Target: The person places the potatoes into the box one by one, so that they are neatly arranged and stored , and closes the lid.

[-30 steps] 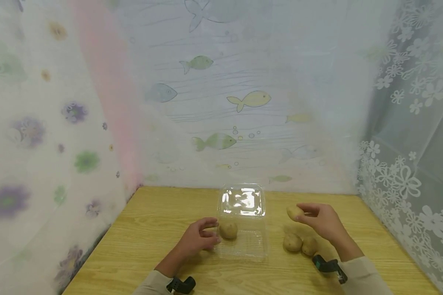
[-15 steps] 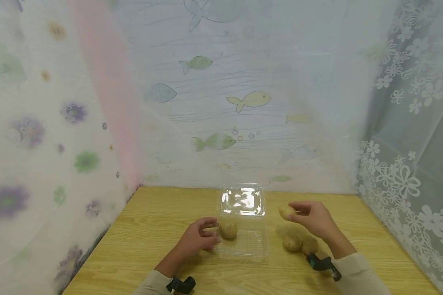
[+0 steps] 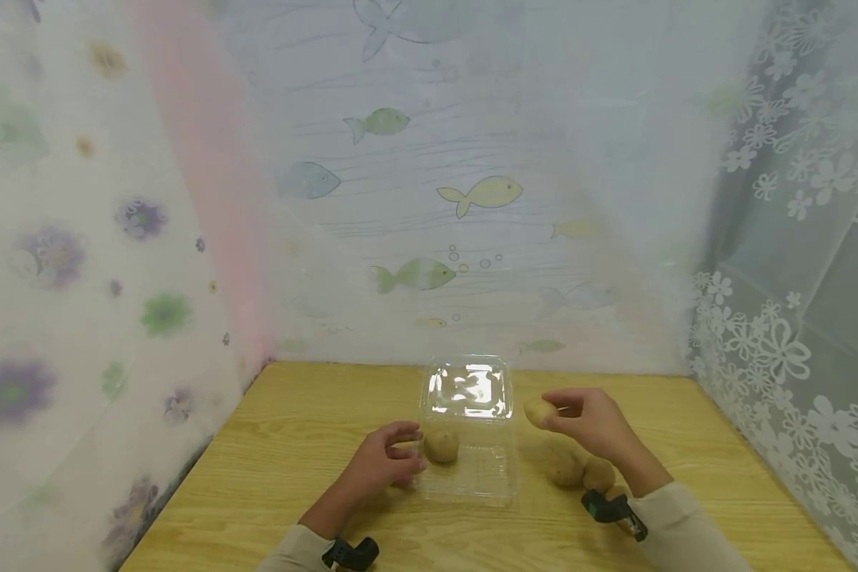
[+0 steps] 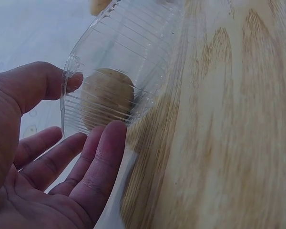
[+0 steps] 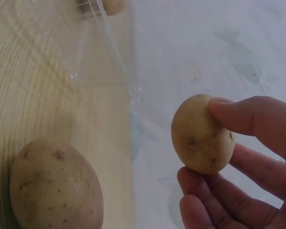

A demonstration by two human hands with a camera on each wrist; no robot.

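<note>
A hinged clear plastic clamshell box (image 3: 475,477) lies on the table with its lid raised at the back. One potato (image 3: 442,446) sits inside, at the left. My left hand (image 3: 386,459) is at the box's left side, thumb at the rim and relaxed fingers beside the ribbed wall in the left wrist view. Just right of the box, my right hand (image 3: 592,421) pinches a smaller potato (image 5: 202,134) between thumb and fingertips, held above the table. Two more potatoes, one on the left (image 3: 563,467) and one on the right (image 3: 599,474), lie below the right hand.
The wooden table (image 3: 307,397) ends at a pale curtain (image 3: 393,199) printed with fish. Flowered sheets hang at the left (image 3: 114,318) and right (image 3: 779,342). A dark wrist device (image 3: 611,510) on the right arm is close to the table potatoes.
My right hand has moved left with the small potato, closer to the box. The left hand, the box and the potatoes on the table have stayed put.
</note>
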